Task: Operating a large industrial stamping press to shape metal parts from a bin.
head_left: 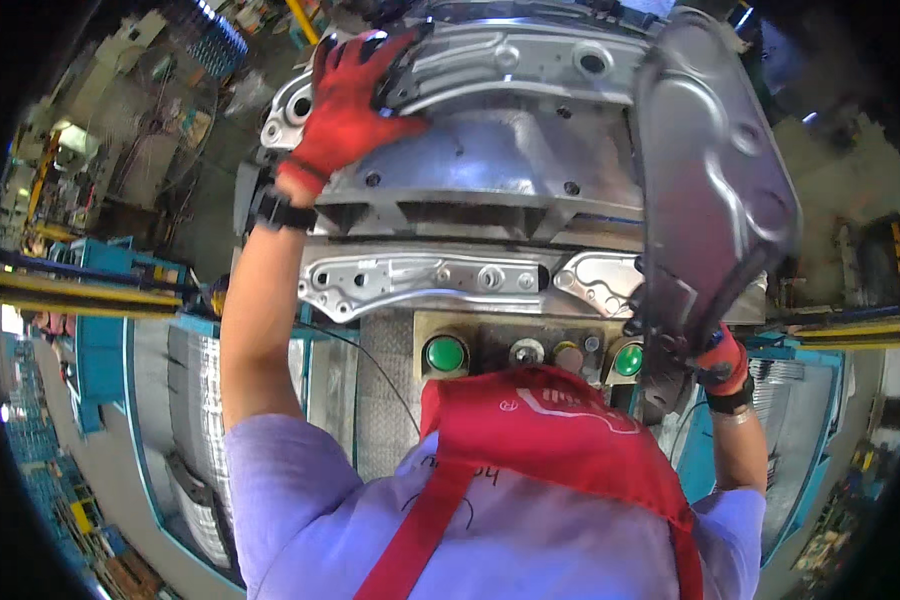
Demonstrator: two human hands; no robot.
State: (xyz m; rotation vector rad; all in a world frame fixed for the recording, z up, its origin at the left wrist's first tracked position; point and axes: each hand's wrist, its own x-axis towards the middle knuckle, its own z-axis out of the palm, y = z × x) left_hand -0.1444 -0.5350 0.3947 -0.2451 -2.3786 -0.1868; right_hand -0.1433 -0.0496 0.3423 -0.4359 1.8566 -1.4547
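Note:
My left hand (355, 110), in a red glove with dark fingertips, is spread over the left part of a long curved stamped metal part (510, 55). That part lies on the metal press die (480, 150). Whether the palm presses on it or hovers, I cannot tell. My right hand (724, 362), gloved in red too, grips the lower end of a large stamped metal panel (715, 150). The panel is tilted up at the right, covering the right end of the die. Most of the right fingers are hidden behind the panel.
A second long stamped part (420, 285) and a shorter stamped part (605, 278) lie along the near ledge. Nearer me is a control box with a left green button (446, 352) and a right green button (628, 360). Blue-framed racks (185, 430) of metal parts flank me.

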